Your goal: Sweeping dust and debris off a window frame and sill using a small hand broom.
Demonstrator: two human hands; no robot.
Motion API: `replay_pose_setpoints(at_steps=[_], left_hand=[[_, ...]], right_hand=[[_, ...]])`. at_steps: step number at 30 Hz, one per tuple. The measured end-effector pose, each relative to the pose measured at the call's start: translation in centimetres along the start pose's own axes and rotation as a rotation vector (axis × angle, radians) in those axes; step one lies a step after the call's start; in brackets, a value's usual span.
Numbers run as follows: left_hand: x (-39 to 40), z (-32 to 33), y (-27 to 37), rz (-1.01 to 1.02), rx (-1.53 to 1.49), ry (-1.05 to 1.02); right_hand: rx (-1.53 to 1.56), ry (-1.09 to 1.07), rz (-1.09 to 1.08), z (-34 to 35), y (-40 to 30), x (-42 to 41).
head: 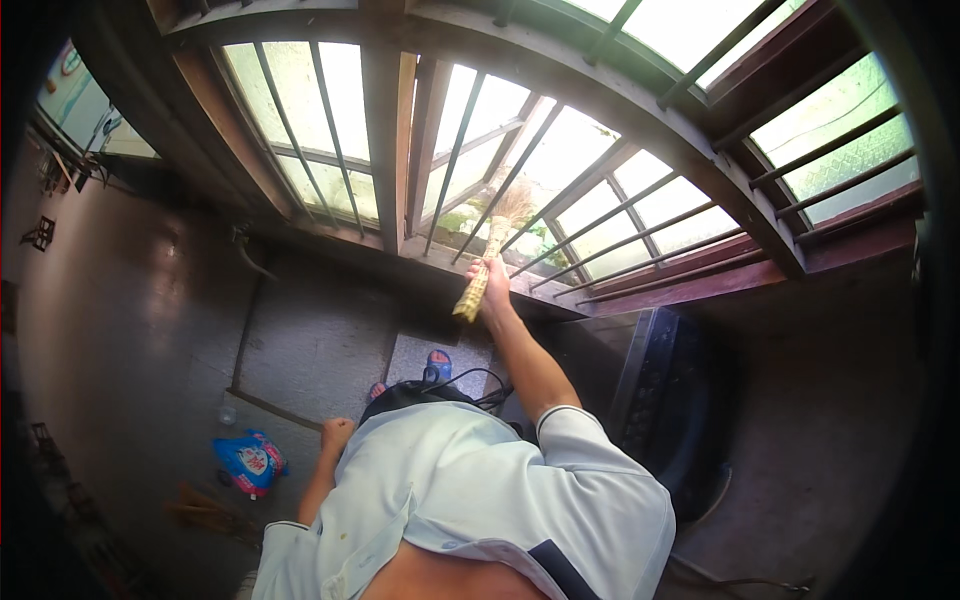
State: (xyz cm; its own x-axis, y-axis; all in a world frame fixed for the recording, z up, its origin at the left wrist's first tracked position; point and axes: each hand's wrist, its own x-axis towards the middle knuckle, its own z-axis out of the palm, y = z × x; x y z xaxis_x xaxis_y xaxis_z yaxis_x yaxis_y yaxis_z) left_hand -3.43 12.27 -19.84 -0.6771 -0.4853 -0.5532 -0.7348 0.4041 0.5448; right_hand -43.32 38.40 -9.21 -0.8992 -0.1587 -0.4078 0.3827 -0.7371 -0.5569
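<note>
My right hand (493, 281) grips a straw hand broom (498, 231) by its bound handle, with my arm stretched forward to the barred window (459, 176). The broom's lower end sticks out below my fist. Its frayed bristles reach up among the dark window bars (543, 214), against bright light, so their tips are washed out. Behind the bars, a hinged window pane stands ajar. My left hand (337, 433) hangs beside my hip with its fingers curled in, and nothing shows in it.
A blue and pink printed plastic bag (251, 463) lies on the floor at left, near a small clear container (227, 415). Close on my right stands a dark boxy object (660, 397). My feet wear blue slippers (439, 362) on a pale speckled slab (469, 364).
</note>
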Motion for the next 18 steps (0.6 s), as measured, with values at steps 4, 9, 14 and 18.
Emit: replay_pose_setpoints(at_steps=[4, 9, 14, 18], left_hand=[[-0.9, 0.0, -3.1, -0.008, -0.039, -0.067], [0.1, 2.3, -10.8, 0.047, 0.051, -0.141], [0.2, 1.9, -8.3, 0.011, 0.032, -0.132], [-1.3, 0.1, -2.8, -0.029, -0.067, -0.095]], right_hand=[[-0.535, 0.005, 0.284, -2.2, -2.2, -0.4], [-0.421, 0.166, 0.683, -2.1, -7.7, -1.5], [-0.477, 0.112, -0.094, -0.2, -1.4, 1.2], [-0.378, 0.219, -0.054, 0.7, -0.6, 5.9]])
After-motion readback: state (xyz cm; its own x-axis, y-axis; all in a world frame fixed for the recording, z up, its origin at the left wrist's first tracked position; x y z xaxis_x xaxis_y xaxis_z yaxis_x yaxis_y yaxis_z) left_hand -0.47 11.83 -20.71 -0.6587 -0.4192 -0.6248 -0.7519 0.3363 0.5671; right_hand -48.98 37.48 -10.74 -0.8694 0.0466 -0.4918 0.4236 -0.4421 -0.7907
